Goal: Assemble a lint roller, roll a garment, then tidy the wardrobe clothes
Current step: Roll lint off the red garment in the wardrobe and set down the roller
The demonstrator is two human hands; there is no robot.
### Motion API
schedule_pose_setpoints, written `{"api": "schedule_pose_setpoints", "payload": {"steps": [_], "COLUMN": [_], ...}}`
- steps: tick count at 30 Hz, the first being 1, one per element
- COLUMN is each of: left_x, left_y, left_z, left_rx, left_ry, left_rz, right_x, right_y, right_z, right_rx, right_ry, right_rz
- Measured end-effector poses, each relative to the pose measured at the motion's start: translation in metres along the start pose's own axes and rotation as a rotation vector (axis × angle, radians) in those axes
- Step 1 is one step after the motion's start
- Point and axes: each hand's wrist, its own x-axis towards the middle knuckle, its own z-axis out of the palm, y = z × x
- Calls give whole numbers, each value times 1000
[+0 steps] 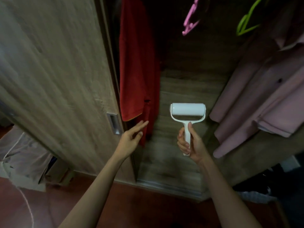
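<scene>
I am standing on a dark red floor (131,203) with both bare forearms stretching out in front of me. My right hand (190,145) is gripping the white lint roller (187,111) by its handle, thumb lying up along the stem, and the roller head is sitting upright above my fist, in front of the wardrobe's wooden floor (172,162). My left hand (131,139) is holding nothing, its fingers lying straight and loose and pointing at the lower edge of a red garment (136,63). I cannot tell whether the fingertips are touching the cloth. The garment is hanging just inside the wooden sliding door (57,71), beside the door's recessed metal handle (113,123). On the right, pale pink shirts (263,96) are hanging well apart from the roller. Farther up in the dark, a pink hanger (191,22) and a green hanger (248,22) are dangling side by side.
</scene>
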Motion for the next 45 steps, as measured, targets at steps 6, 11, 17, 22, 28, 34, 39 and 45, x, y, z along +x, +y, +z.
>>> {"api": "schedule_pose_setpoints", "payload": {"steps": [6, 11, 17, 22, 28, 34, 39, 45], "left_x": [-10, -33, -101, -196, -333, -426, -452, -472], "left_y": [29, 76, 127, 167, 187, 189, 152, 129], "left_z": [68, 144, 270, 399, 544, 630, 674, 686], "left_rx": [-69, -69, -90, -152, -166, 53, 408, 653], "left_ry": [-94, -207, -412, -598, -897, -1079, -1174, -1099], "left_rz": [4, 78, 159, 180, 120, 119, 312, 450], "right_x": [-90, -201, -369, -527, -704, -813, -850, -861], "right_y": [-13, -19, -12, 8, 54, 102, 139, 144], "right_z": [-41, -79, -117, -143, -164, -186, -205, -212], "right_rx": [57, 104, 133, 220, 265, 486, 545, 391], "right_ry": [213, 399, 547, 719, 845, 1091, 1130, 1347], "right_rz": [-131, -248, -345, -371, -324, -355, -312, -164]}}
